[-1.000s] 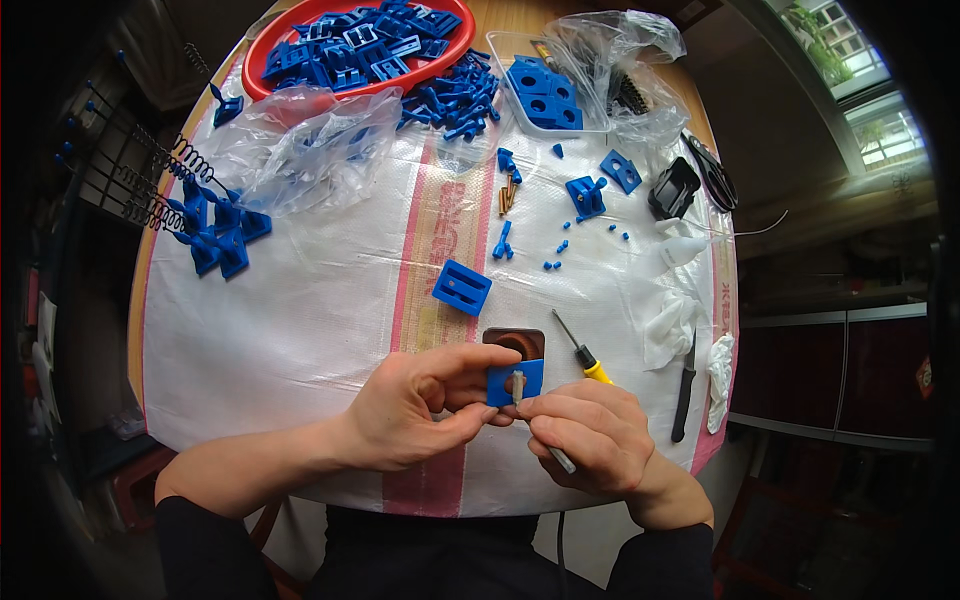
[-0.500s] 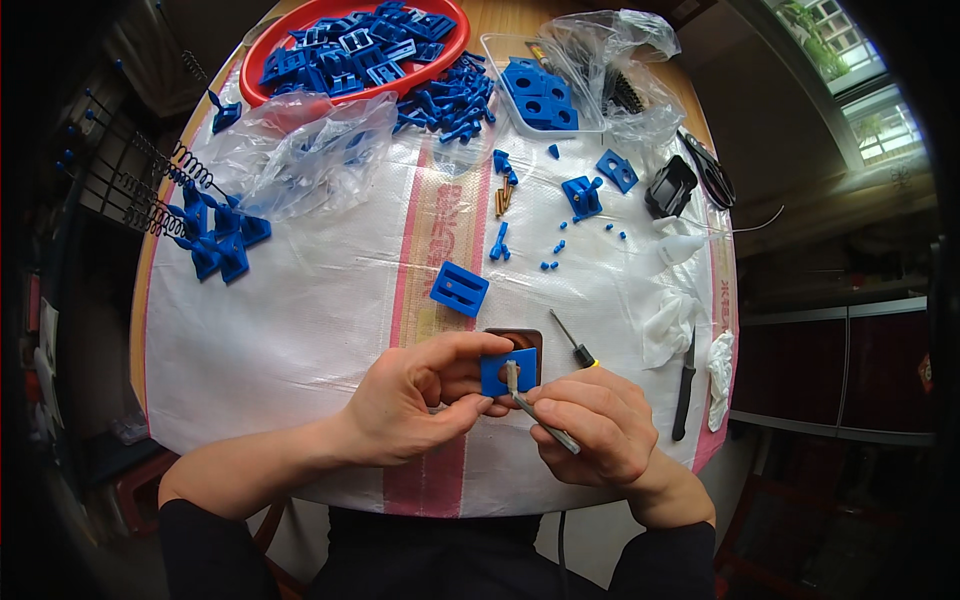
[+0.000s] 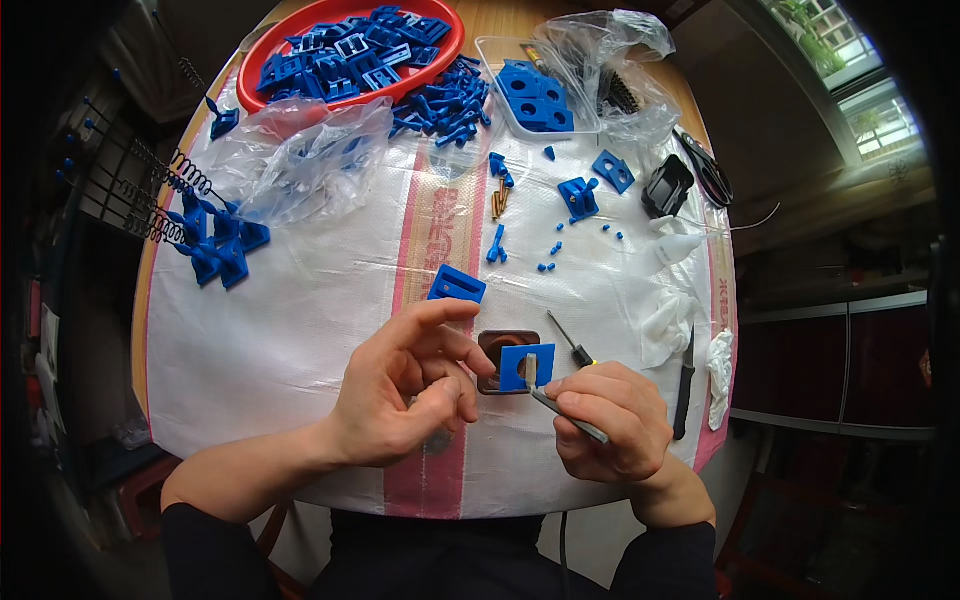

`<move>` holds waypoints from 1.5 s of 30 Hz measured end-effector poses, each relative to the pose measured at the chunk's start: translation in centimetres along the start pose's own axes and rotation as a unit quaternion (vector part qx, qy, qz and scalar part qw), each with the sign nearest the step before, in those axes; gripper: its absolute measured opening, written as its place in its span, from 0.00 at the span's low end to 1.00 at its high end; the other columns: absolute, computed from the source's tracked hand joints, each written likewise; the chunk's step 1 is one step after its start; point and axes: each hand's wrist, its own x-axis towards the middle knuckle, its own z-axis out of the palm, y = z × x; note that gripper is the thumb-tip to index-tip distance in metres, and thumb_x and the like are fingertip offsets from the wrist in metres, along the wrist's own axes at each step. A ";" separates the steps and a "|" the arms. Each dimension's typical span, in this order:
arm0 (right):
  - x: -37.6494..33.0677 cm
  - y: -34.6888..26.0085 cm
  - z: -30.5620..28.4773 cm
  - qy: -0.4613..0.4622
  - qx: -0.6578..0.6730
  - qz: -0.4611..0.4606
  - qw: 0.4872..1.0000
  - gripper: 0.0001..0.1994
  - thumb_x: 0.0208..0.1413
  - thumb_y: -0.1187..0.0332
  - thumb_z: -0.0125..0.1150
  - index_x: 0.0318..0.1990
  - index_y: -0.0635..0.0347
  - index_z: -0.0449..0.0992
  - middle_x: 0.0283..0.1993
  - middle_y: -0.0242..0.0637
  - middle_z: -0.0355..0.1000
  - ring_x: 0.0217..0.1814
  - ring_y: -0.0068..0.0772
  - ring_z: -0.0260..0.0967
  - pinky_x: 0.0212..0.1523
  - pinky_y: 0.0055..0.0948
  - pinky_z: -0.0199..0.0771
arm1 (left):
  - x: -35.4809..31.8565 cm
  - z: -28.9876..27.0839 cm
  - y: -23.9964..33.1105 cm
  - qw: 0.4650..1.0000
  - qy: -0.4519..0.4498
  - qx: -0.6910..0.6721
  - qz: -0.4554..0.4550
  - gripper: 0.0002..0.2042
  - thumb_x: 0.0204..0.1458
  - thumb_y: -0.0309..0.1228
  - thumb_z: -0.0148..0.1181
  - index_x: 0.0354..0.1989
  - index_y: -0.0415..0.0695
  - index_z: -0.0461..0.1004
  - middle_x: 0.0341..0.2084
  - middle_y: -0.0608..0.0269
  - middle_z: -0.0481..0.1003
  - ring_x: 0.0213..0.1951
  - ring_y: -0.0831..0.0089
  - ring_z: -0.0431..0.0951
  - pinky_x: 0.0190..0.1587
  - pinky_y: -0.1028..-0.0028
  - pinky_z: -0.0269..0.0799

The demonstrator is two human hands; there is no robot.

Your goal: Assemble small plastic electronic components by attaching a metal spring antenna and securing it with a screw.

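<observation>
My right hand (image 3: 615, 420) is closed round a slim grey metal tool (image 3: 572, 416) with a bent, pale end. That end lies across the round hole of a square blue plastic plate (image 3: 512, 372). The plate is raised on the tool, in front of a brown, rounded-square dish (image 3: 492, 342). Whether my fingertips also touch the plate's edge is hard to see. Left of the plate, my left hand (image 3: 400, 385) hovers with fingers spread and bent, holding nothing. Beyond its fingertips lies a slotted blue plastic part (image 3: 458, 284), partly covered by the hand.
A screwdriver (image 3: 570, 340) and a black-handled knife (image 3: 685, 390) lie to the right. At the back stand a red basin (image 3: 457, 50) of blue parts and a clear tub (image 3: 590, 125). Small blue pieces dot the white sheet (image 3: 300, 290). Blue parts with black springs (image 3: 180, 215) sit at the left edge.
My left hand has let go of the blue plate and moved a little left, its fingers opening. The plate has shifted slightly right with the tool in my right hand.
</observation>
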 end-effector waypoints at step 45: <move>-0.5 2.2 -4.5 0.117 -0.123 0.022 0.985 0.11 0.53 0.81 0.69 0.43 0.67 0.78 0.36 0.44 0.78 0.33 0.38 0.77 0.32 0.28 0.77 | 5.8 -1.9 2.4 0.873 0.014 0.482 0.072 0.20 0.48 0.21 0.69 0.52 0.38 0.75 0.42 0.56 0.76 0.43 0.68 0.79 0.50 0.71 0.74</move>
